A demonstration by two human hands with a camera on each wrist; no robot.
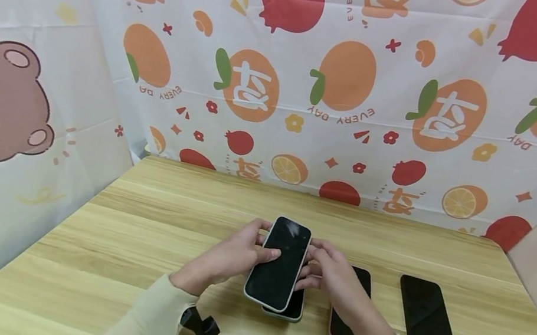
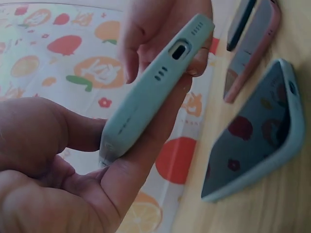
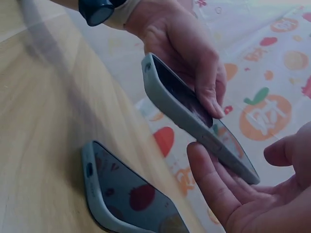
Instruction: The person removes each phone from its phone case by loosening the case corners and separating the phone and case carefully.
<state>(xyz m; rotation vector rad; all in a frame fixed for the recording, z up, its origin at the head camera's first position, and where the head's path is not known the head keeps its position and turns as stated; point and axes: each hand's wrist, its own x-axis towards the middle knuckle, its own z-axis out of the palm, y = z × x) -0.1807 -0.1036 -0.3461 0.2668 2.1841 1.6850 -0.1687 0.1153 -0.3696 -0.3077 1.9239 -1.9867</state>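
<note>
My left hand (image 1: 244, 252) grips a smartphone (image 1: 277, 268) in a pale green case above the table. The thumb lies across its dark screen and the fingers support its back. In the left wrist view the charging port end of the phone (image 2: 146, 92) faces the camera. My right hand (image 1: 333, 272) is at the phone's right edge; in the right wrist view its fingertips (image 3: 197, 155) touch the phone from below, with the thumb apart from it. Below lies a second smartphone (image 3: 129, 191) in a similar case, screen up, partly hidden in the head view.
Right of the hands, a pink-cased smartphone (image 1: 340, 327) lies partly under my right forearm. Farther right is a larger black smartphone (image 1: 429, 324). All rest on the wooden table (image 1: 122, 261). A fruit-patterned cloth (image 1: 281, 128) hangs behind the table.
</note>
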